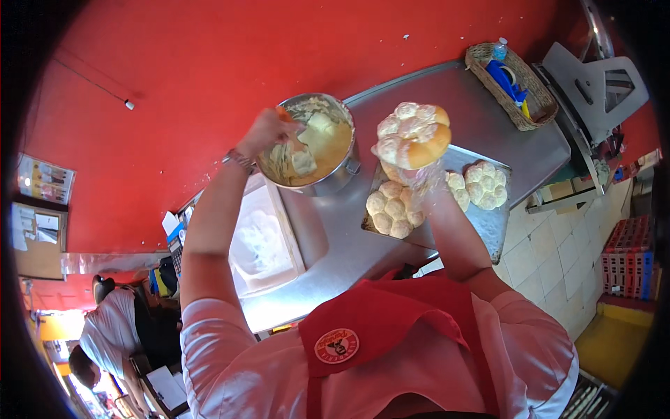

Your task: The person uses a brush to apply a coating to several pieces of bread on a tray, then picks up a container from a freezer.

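My left hand (pixel 269 133) grips a spatula (pixel 303 161), with some orange showing at the hand, inside a steel pot (pixel 340 183). Pale cream coats the pot's inner wall and lies in a mound. Clear plastic (pixel 426 180) covers my right hand (pixel 430 188), which holds up a round cluster of bread rolls (pixel 413 136). Its top is mostly coated in white; golden crust shows at the right. Beneath it, more white-topped roll clusters (pixel 395 209) sit on a metal baking tray (pixel 492 243). My right fingers are mostly hidden.
A shallow tray (pixel 293 246) with white powder stands left on the steel table (pixel 330 230). A wicker basket (pixel 542 105) holds a bottle, tape and blue material at the back right, near a grey machine (pixel 591 89). Another person (pixel 112 324) is at the lower left, beyond the table.
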`<state>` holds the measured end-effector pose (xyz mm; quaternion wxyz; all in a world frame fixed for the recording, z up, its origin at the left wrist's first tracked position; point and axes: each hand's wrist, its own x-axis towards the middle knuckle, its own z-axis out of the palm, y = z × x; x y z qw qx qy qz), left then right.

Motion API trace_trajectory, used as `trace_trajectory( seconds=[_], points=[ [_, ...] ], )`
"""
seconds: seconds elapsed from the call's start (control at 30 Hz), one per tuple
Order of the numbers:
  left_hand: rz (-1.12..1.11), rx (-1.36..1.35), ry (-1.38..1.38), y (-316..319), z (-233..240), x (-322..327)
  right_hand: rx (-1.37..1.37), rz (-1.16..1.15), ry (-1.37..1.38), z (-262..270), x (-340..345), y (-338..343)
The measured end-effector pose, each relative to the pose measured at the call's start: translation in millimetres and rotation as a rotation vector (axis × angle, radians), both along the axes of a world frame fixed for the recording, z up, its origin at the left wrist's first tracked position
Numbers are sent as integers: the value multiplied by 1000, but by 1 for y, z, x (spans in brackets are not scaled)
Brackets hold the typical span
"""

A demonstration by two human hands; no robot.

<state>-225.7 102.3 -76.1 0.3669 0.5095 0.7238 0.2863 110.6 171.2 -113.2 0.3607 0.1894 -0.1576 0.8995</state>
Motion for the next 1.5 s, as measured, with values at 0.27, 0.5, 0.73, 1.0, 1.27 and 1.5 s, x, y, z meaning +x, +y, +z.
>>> trace_trajectory(
  seconds=[0.27,0.5,0.73,1.0,1.27,1.5],
  points=[
    [227,941,30,-26,82,174,243,-619,-318,-7,-28,-2],
    [-533,1111,314,-92,86,260,86,-190,12,34,4,-17],
    [377,894,11,-1,125,199,47,-463,-296,43,11,-41],
    [-463,1066,331,-83,65,287,17,30,56,13,22,0],
    [-136,992,343,-52,63,237,243,-511,-432,27,37,-15],
    [-222,944,27,-67,81,256,672,-856,-677,19,24,-17]
  ],
)
